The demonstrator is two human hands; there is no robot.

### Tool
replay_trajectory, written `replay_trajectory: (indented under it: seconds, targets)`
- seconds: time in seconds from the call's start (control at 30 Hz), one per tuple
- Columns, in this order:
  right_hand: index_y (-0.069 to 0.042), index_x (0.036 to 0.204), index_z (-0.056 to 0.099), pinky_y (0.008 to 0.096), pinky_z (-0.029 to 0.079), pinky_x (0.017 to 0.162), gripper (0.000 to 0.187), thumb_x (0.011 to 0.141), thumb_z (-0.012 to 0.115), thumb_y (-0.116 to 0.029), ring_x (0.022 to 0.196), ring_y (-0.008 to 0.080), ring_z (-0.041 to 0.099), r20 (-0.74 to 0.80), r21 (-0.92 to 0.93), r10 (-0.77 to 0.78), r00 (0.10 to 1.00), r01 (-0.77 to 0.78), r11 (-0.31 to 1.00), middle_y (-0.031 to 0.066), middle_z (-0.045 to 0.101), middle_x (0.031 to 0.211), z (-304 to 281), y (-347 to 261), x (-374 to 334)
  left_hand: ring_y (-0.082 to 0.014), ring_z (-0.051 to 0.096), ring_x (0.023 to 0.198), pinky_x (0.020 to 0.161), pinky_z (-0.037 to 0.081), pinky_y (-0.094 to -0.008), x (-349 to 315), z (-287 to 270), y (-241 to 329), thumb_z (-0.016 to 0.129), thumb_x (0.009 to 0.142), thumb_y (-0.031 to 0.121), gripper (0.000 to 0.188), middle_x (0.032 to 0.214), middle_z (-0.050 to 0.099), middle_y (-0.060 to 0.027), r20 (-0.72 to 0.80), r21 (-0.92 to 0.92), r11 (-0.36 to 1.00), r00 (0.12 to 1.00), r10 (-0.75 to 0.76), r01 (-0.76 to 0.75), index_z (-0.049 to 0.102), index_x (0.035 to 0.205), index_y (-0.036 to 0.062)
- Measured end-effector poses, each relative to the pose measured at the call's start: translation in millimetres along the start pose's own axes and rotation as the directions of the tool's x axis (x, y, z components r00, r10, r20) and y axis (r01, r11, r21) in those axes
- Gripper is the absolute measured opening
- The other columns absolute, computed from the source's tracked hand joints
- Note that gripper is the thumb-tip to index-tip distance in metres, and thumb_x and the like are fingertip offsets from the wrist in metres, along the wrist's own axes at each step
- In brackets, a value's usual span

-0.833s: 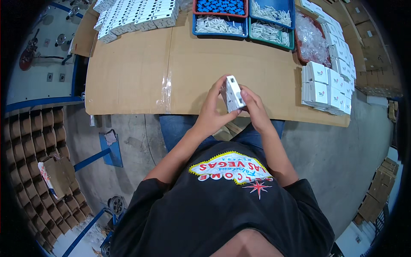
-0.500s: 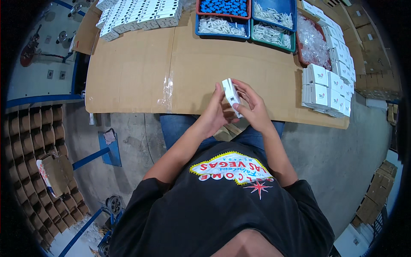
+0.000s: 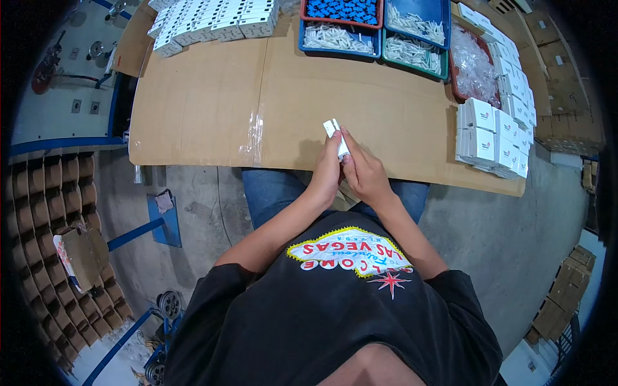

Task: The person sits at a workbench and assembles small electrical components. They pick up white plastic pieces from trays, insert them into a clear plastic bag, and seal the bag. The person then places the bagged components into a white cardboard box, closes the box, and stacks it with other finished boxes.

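Observation:
A small white box (image 3: 332, 128) stands between my two hands, just above the near edge of the cardboard-covered table (image 3: 193, 109). My left hand (image 3: 327, 168) closes on its left side. From the right, my right hand (image 3: 364, 172) presses against it with the fingers together. The far end of the box pokes out beyond my fingertips, and a strip of its white side shows between the hands. The rest of it is hidden by my fingers.
White boxes (image 3: 222, 26) stand in rows at the far left. Trays of blue pieces (image 3: 341, 10) and white sticks (image 3: 338, 38) sit at the back. A red tray of clear plastic bags (image 3: 473, 61) and stacked white boxes (image 3: 492, 138) line the right side.
My hands have drawn together around the box and sit slightly lower. The box has turned and now points away from me, with more of it covered.

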State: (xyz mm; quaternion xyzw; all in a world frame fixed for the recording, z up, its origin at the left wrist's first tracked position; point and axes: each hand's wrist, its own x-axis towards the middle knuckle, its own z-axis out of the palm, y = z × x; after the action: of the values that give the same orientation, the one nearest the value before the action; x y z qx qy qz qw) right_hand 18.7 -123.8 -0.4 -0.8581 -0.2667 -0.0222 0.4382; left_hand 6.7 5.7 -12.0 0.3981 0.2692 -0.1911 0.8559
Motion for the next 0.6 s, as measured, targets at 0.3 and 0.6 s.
replay_trajectory:
  seconds: [0.3,0.6]
  targets:
    - [0.004,0.146,0.045,0.0438,0.056,0.075,0.049,0.099,0.053,-0.010,0.088,0.0374,0.070,-0.024,-0.055,-0.030,0.999,0.028,0.998,0.0251,0.067,0.120,8,5,-3,-0.0133,0.058,0.100,0.092,0.047,-0.0325,-2,0,-3,0.054,0.100,0.056,0.048,0.104,0.059,-0.0010,-0.033,-0.097,0.995,0.999,0.010,-0.013,0.057,0.122,0.0130]
    - [0.003,0.146,0.047,0.0429,0.056,0.078,0.047,0.102,0.051,-0.011,0.095,0.0375,0.069,0.014,0.053,0.001,1.000,-0.002,0.999,0.0266,0.063,0.127,1,6,-6,-0.0164,0.059,0.102,0.092,0.047,-0.0353,-5,4,-4,0.054,0.100,0.054,0.045,0.106,0.060,-0.0026,-0.029,-0.114,0.993,0.999,-0.024,0.020,0.057,0.122,0.0143]
